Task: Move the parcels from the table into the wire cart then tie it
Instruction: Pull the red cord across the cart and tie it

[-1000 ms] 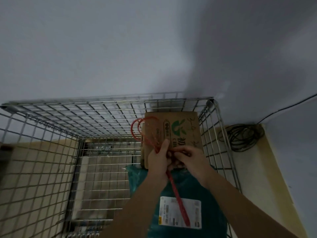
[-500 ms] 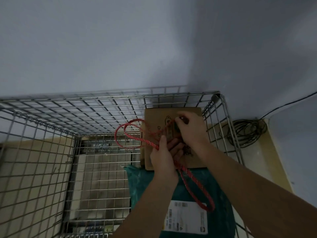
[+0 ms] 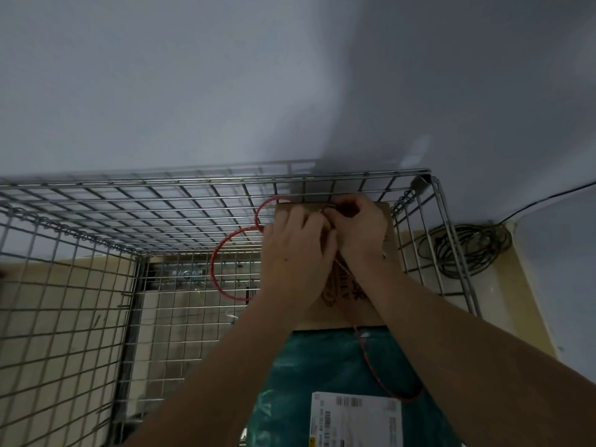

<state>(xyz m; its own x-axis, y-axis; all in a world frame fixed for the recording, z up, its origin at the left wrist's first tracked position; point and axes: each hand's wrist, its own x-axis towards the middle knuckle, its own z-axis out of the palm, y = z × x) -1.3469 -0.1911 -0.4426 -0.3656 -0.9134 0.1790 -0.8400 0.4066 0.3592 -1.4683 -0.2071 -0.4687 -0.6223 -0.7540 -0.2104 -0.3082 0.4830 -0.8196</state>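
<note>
Cart [image 3: 96, 285]: wire cage standing in a room corner, seen from above, its far top rail running under the wall.
Teal parcel [image 3: 322, 375]: plastic mailer with a white label, lying inside the cart at the near side.
Box [image 3: 387, 227]: brown cardboard parcel, inside the cart against the far right corner, touching the teal parcel's far edge.
Loading: judged done as far as can be seen; both visible parcels sit in the cart, and the surface they came from is out of view, so I cannot tell if any are left there.
Rope [image 3: 214, 269]: red cord, one loop hanging free in the cart left of the hands, the other end trailing back over the box and the teal parcel.
Left hand [image 3: 296, 259]: fingers curled over the rope above the box, holding it in place.
Right hand [image 3: 358, 227]: pinching the rope end close under the far rail, touching the left hand.
Tying: underway; no finished knot shows, and whether the rope already passes round the rail is hidden by the hands.
Left to do: likely pull the slack loop through and snug the knot.
</note>
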